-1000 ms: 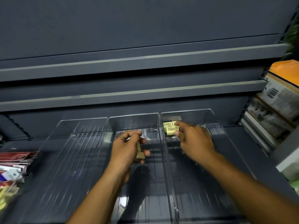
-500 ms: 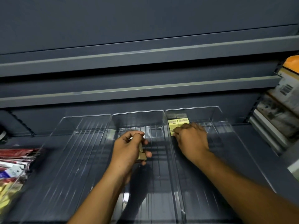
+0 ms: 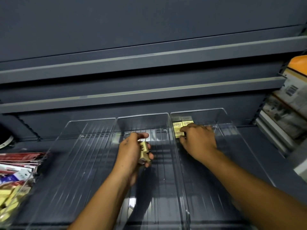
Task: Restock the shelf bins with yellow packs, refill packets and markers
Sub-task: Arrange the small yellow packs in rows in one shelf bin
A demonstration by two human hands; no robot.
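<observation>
Bin (image 3: 222,113): pack (image 3: 178,134) between right hand (image 3: 198,140) fingertips

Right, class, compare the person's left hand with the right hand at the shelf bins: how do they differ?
The left hand grips stacked yellow packs above the middle bin; the right hand pinches a single pack low inside the right bin. The left hand sits mid-bin, while the right hand reaches to the back, beside the stocked packs. Both are bare and hold yellow stock.
</observation>
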